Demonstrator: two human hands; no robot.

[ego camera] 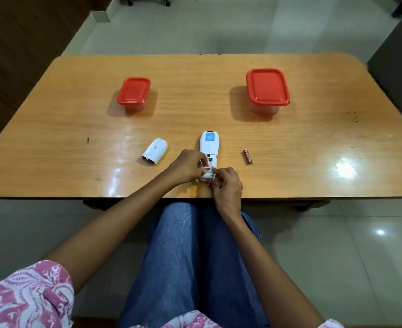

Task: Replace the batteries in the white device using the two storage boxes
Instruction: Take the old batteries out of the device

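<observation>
1. Small red-lidded box point(133, 94) sits far left on the desk point(53, 129), lid on; contents hidden.
2. White battery cover point(154, 151) lies loose on the desk, left of your hands, apart from them.
3. Your left hand point(187, 167) has its fingertips pinched on a small pinkish battery point(206, 167) at the open compartment; most of the battery is hidden by your fingers, so you can't tell if it's seated or lifted.
4. White device point(208, 147) lies face down near the desk's front edge, centre, blue label up; its near end is covered by both hands.
5. Your right hand point(226, 185) is curled at the device's near end, fingertip touching the compartment edge; what it clamps, if anything, can't be told.
6. Loose reddish battery point(247, 156) lies on the desk just right of the device, not touching.
7. Larger red-lidded box point(267, 89) far right, lid on, contents hard to make out.
</observation>
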